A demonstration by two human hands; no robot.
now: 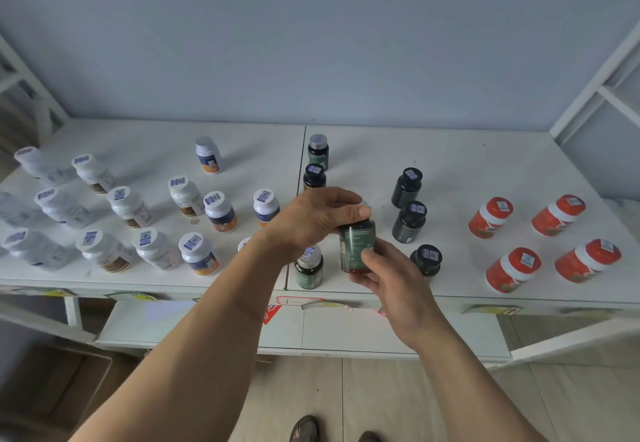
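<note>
Right now the person is holding a green bottle (356, 245) in both hands, lifted just above the tabletop (485, 164). It is hanging over the front edge, a little right of the seam where the two white panels are meeting. The left hand (311, 219) is reaching in from above. Its fingers and thumb are curling down round the top of the bottle, so the cap is showing only as a pale sliver past the fingertips. The right hand (394, 278) is coming up from below and gripping the lower half of the bottle, with the thumb pressing across the label and the fingers wrapping round behind. The bottle is sitting nearly upright between them.

A silver-capped bottle (309, 268) of the same green is standing at the front edge, just left of the held one and partly behind the left wrist. White bottles (129, 206) are filling the left part of the tabletop in loose rows. Bottles with blue and orange labels (220, 211) are standing between them and the seam. Black bottles (408, 221) are lining up right of the hands — one is sitting close behind the right hand's knuckles. Four red jars (512, 270) with white bands are occupying the right end, well apart from the hands. Most of the caps are carrying small blue stickers.
</note>
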